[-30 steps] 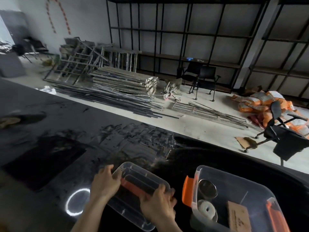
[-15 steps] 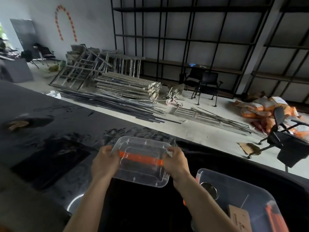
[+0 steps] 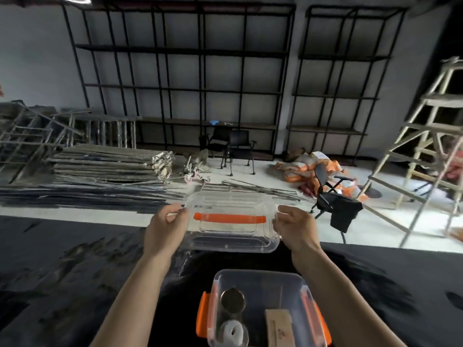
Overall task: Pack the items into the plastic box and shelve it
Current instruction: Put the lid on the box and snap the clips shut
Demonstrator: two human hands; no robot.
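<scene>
A clear plastic lid (image 3: 231, 236) with an orange handle strip is held in the air, level, above the black table (image 3: 75, 271). My left hand (image 3: 164, 230) grips its left end and my right hand (image 3: 295, 229) grips its right end. Below, near the bottom edge, stands the open clear plastic box (image 3: 260, 279) with orange side latches. Inside it lie a round metal tin (image 3: 233, 300), a white roll (image 3: 231, 333) and a brown cardboard packet (image 3: 279, 326).
Black metal shelving (image 3: 180, 78) covers the far wall. On the floor are stacked metal frames (image 3: 107, 166), black chairs (image 3: 238, 149), orange sacks (image 3: 308, 166), a tipped office chair (image 3: 333, 204) and a wooden ladder (image 3: 431, 146) at right.
Both hands lifted the lid off the table and carried it right, up to above the box. The view swung right, so the box now sits centred below.
</scene>
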